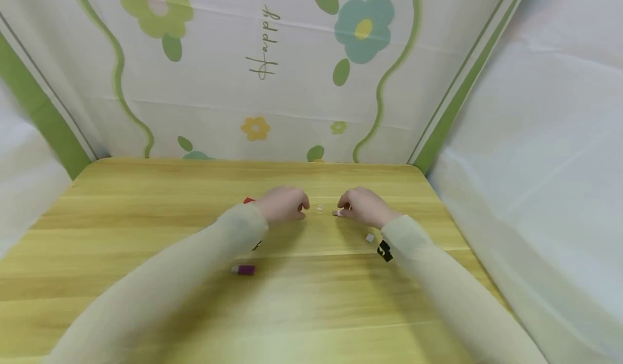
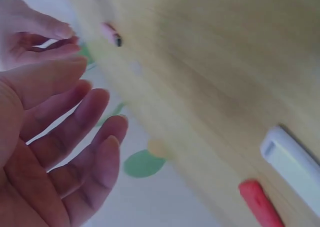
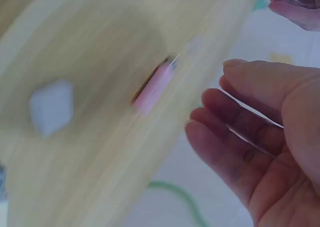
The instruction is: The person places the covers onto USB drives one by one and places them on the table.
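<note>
My left hand (image 1: 284, 204) hovers over the far middle of the wooden table, fingers loosely curved; in the left wrist view nothing lies in it. My right hand (image 1: 366, 207) hangs opposite, thumb and fingers apart and holding nothing in the right wrist view. Just beside its fingertips in the head view, a small pink stick with a metallic end, like a USB drive (image 3: 155, 90), rests on the wood. Between the hands lies a tiny whitish piece (image 1: 319, 209). A red object (image 2: 260, 203) and a white rectangular piece (image 2: 294, 164) are near the left hand.
A purple stick with a pale end (image 1: 244, 270) lies nearer me, below the left forearm. By the right wrist are a white block (image 1: 370, 238) and a black object (image 1: 384, 250). A flowered white cloth (image 1: 209, 83) hangs behind the table's far edge.
</note>
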Demonstrator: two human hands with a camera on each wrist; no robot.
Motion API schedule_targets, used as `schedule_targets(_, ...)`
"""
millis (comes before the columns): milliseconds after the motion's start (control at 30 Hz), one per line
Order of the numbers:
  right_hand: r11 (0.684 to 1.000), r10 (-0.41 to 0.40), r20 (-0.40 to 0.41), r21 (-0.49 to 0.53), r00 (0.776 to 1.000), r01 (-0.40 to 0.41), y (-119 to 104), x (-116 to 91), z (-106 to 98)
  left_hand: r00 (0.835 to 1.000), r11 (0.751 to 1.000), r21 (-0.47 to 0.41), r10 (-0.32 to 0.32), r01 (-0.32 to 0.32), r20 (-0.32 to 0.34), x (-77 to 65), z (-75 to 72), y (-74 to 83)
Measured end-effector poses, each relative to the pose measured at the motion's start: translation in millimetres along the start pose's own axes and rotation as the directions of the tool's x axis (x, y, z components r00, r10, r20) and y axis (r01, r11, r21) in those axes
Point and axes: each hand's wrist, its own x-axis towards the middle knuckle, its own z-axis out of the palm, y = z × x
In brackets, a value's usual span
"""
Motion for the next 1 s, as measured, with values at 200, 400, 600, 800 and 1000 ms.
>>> schedule_targets(200,0.999,0.048,0.031,0.013,0.998,-0.048,30.8,14.1,12.5,0.999,0.999,0.009,-0.04,0.039,0.03,46.1,16.1,-9.9)
schedule_targets(400,1.0,0.006,0.053,0.026,0.999,-0.007,43.3,25.5,26.3,0.996,0.998,-0.023,-0.058,0.059,0.062,77.0,29.0,-17.9)
schedule_targets(600,0.999,-0.045,0.058,0.005,0.997,0.044,45.7,25.0,28.8,0.998,1.0,-0.026,-0.01,0.012,0.063,91.2,35.6,-19.3)
schedule_targets(800,0.999,-0.048,0.059,-0.011,0.997,0.049,45.3,24.0,30.1,0.998,1.0,0.015,0.019,-0.02,0.066,95.2,37.6,-19.7)
schedule_targets(1000,0.999,-0.002,0.092,-0.04,0.996,0.005,44.7,26.2,33.6,0.995,0.998,0.058,0.027,-0.032,0.093,99.7,38.6,-18.3)
